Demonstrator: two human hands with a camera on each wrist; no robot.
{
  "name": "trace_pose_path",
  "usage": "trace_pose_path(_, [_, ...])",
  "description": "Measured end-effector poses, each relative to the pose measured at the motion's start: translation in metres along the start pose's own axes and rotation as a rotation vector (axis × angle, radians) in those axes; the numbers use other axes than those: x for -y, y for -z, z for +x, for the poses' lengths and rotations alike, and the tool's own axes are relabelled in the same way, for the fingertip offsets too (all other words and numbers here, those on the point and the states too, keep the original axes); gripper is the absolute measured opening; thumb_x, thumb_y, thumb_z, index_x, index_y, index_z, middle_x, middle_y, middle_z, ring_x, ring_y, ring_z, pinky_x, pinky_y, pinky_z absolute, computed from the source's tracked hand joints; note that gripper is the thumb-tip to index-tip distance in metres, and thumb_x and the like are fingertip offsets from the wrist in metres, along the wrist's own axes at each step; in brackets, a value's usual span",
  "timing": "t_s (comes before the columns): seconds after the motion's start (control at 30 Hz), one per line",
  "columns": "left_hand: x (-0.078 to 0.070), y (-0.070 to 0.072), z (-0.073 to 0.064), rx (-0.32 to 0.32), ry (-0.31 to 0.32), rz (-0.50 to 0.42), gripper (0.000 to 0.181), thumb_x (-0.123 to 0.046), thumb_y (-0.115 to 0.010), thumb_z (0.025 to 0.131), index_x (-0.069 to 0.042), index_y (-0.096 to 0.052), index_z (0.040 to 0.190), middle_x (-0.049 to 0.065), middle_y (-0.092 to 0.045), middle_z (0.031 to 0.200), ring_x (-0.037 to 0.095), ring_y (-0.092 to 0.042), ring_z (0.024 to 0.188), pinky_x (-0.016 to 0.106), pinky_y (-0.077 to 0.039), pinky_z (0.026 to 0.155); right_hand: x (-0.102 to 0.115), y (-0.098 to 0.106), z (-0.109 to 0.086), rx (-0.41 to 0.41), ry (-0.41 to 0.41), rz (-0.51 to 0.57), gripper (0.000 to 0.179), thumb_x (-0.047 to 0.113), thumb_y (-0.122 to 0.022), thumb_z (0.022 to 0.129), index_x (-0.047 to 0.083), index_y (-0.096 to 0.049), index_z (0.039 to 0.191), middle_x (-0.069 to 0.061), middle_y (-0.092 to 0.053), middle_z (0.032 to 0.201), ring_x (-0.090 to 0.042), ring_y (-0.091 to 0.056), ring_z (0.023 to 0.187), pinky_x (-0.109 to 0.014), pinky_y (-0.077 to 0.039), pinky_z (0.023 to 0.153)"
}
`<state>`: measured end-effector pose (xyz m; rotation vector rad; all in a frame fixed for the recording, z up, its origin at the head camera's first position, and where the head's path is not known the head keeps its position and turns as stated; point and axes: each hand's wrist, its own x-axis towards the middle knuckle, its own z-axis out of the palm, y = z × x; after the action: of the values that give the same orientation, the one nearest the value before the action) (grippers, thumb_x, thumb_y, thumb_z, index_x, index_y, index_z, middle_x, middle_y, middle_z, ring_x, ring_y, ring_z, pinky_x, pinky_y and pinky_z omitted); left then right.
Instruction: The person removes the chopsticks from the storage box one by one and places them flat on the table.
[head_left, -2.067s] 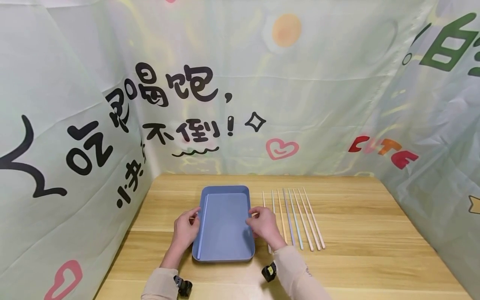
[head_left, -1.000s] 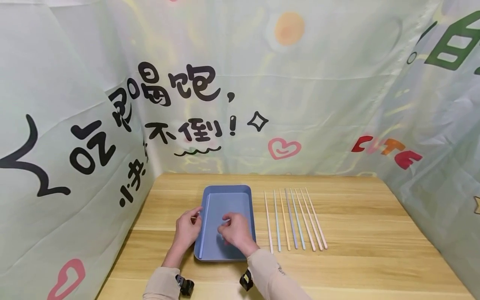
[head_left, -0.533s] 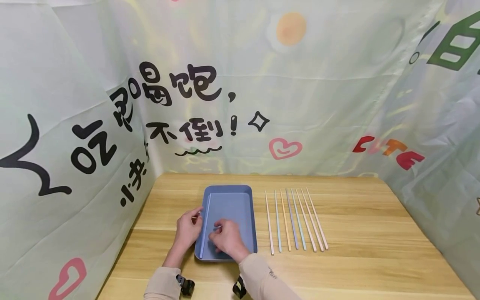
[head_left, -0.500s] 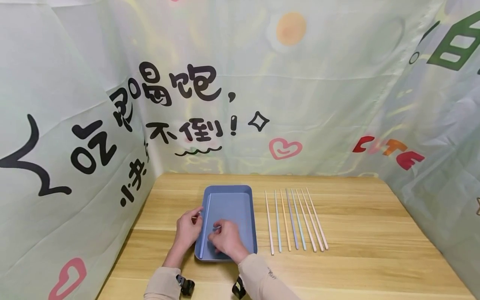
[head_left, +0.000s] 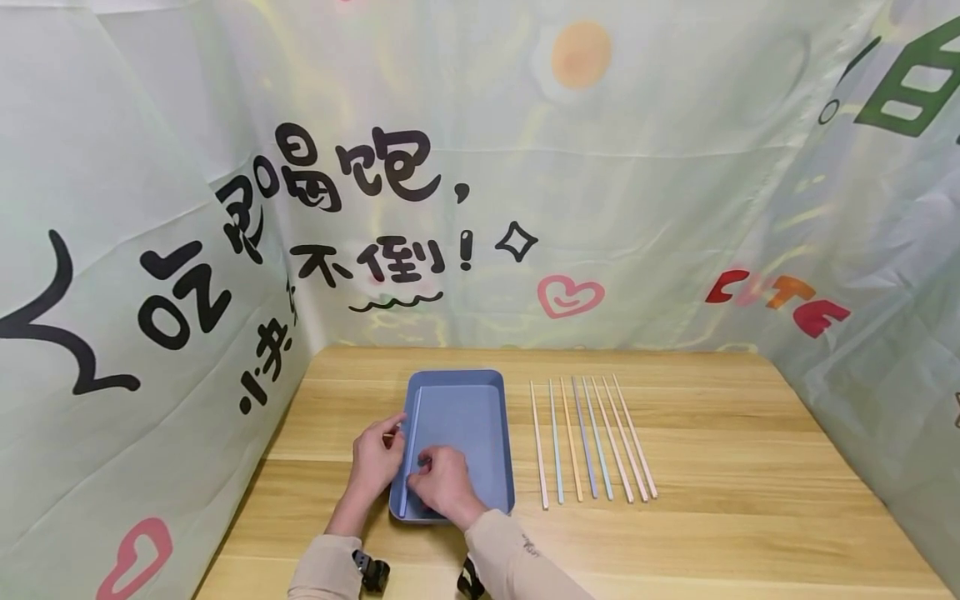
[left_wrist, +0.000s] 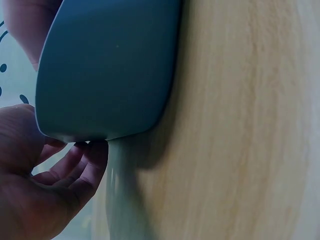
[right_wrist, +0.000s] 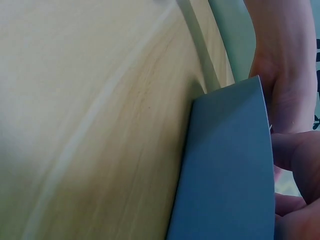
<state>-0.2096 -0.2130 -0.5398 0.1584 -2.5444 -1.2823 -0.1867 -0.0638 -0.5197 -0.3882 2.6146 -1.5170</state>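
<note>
A blue rectangular tray (head_left: pixel 476 417) lies on the wooden table, one purple-blue chopstick (head_left: pixel 416 419) along its inner left side. My left hand (head_left: pixel 377 457) rests at the tray's left rim. In the left wrist view, that hand's relaxed fingertips (left_wrist: pixel 95 155) touch the outside of the tray wall (left_wrist: pixel 110 65). Over the tray's lower left part, my right hand (head_left: pixel 448 483) has loosely bent fingers beside the chopstick; whether they touch it cannot be told. The right wrist view shows its fingers (right_wrist: pixel 305 165) partly hidden behind the tray wall (right_wrist: pixel 230 165).
Several pastel chopsticks, among them a purple one (head_left: pixel 586 442) and an orange one (head_left: pixel 571 442), lie side by side on the table (head_left: pixel 735 475), right of the tray. Printed cloth (head_left: pixel 637 192) encloses the table at the back and sides.
My right hand has left the tray's right rim and moved left across the tray to the chopstick inside it. The left hand has stayed at the left rim.
</note>
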Motion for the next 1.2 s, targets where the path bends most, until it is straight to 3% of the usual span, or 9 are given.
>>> trace_pose_path(0.33, [0.0,-0.002,-0.002,-0.012,-0.001,-0.006,0.035,0.001,-0.062,0.097,0.0,-0.073,0.13,0.018,-0.073,0.105,0.029,-0.074,0.092,0.03,-0.059,0.075,0.002,-0.01,-0.003,-0.071,0.047,-0.079,0.021,0.003,-0.081,0.079,-0.008,-0.076,0.096,-0.002,-0.066,0.066,-0.005,-0.055,0.059,-0.021,-0.048,0.056])
trace_pose_path(0.7, [0.0,0.0,-0.002,0.002,-0.008,-0.013,0.035,0.002,-0.061,0.097,0.001,-0.072,0.131,0.02,-0.073,0.105,0.031,-0.074,0.093,0.032,-0.059,0.077,0.002,-0.017,-0.003,-0.073,-0.021,-0.09,0.022,0.005,-0.085,0.078,-0.005,-0.077,0.096,-0.007,-0.071,0.071,-0.013,-0.063,0.062,-0.029,-0.056,0.061])
trace_pose_path(1.03, [0.001,0.0,-0.002,0.001,-0.017,-0.014,0.035,0.003,-0.062,0.097,0.002,-0.072,0.13,0.019,-0.073,0.105,0.03,-0.074,0.092,0.028,-0.058,0.075,0.001,-0.019,0.0,-0.114,-0.037,-0.106,0.023,0.007,-0.089,0.074,-0.003,-0.077,0.091,-0.015,-0.076,0.086,-0.026,-0.071,0.077,-0.035,-0.06,0.066])
trace_pose_path(1.2, [0.002,-0.001,-0.001,-0.002,-0.015,-0.017,0.035,0.002,-0.062,0.097,0.001,-0.073,0.13,0.019,-0.073,0.105,0.03,-0.074,0.092,0.026,-0.056,0.074,0.001,-0.019,0.0,-0.118,-0.062,-0.124,0.025,0.007,-0.091,0.074,-0.002,-0.075,0.092,-0.014,-0.075,0.086,-0.025,-0.071,0.077,-0.034,-0.06,0.066])
